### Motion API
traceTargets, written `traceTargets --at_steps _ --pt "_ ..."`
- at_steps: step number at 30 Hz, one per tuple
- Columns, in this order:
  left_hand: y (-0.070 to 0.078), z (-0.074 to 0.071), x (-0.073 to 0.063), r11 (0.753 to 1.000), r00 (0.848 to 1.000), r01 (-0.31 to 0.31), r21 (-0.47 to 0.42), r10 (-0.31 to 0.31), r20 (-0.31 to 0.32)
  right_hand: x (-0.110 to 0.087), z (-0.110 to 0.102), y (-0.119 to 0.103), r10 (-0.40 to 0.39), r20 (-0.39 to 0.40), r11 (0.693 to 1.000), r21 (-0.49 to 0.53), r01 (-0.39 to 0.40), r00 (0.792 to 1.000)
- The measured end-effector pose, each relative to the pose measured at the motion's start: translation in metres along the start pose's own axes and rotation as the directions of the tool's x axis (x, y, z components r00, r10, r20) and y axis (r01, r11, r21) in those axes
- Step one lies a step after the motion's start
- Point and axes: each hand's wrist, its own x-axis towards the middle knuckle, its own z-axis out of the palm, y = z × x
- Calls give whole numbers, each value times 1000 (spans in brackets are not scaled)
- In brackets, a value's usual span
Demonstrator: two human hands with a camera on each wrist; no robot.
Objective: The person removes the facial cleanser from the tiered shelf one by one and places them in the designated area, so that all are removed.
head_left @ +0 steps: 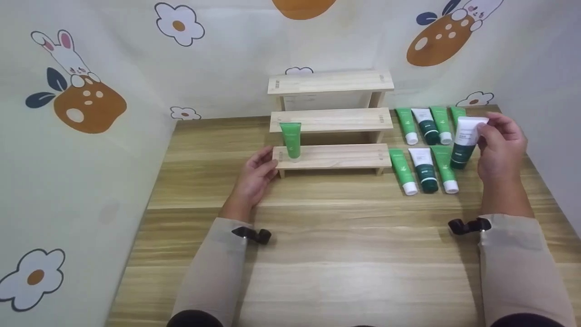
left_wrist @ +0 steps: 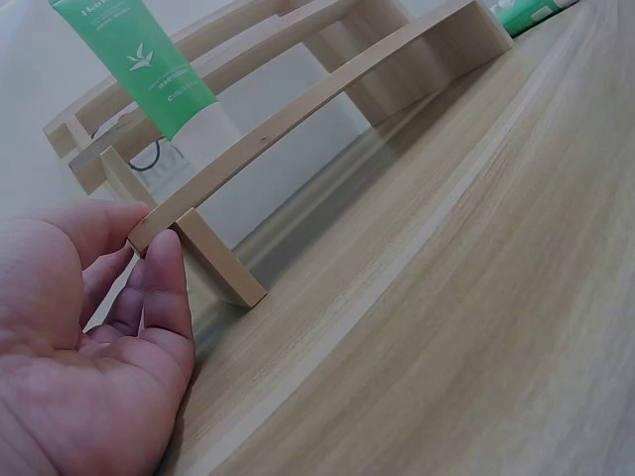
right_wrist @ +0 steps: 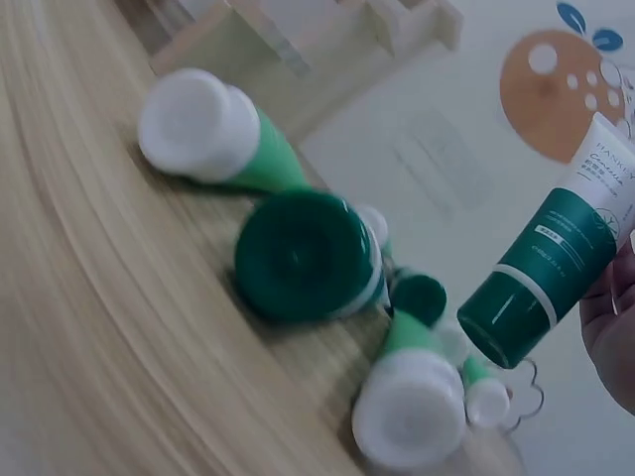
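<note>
My right hand (head_left: 501, 147) pinches a white and dark green squeeze tube (head_left: 467, 141) near its flat end. The tube hangs cap down over the right end of two rows of tubes. In the right wrist view the same tube (right_wrist: 551, 253) shows printed lettering. My left hand (head_left: 255, 177) grips the left end of the bottom step of a three-step wooden display rack (head_left: 336, 158). Thumb and finger lie at the board's corner (left_wrist: 164, 230) in the left wrist view. A green tube (head_left: 292, 140) stands on its white cap at the left of that step.
Right of the rack, several green tubes (head_left: 403, 171) and white and dark green tubes (head_left: 423, 169) lie in two rows on the wooden table (head_left: 354, 254). A printed cloth (head_left: 227, 59) hangs behind and at the left.
</note>
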Motion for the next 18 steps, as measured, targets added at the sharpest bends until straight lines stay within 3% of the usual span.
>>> traceTargets --at_steps 10,18 --pt "0 -1 0 1000 1000 -3 6 3 6 9 -37 -3 87 -36 993 -74 -90 996" --pt "0 -1 -1 1000 1000 4 8 -4 0 16 -54 6 188 -52 980 -59 -191 981"
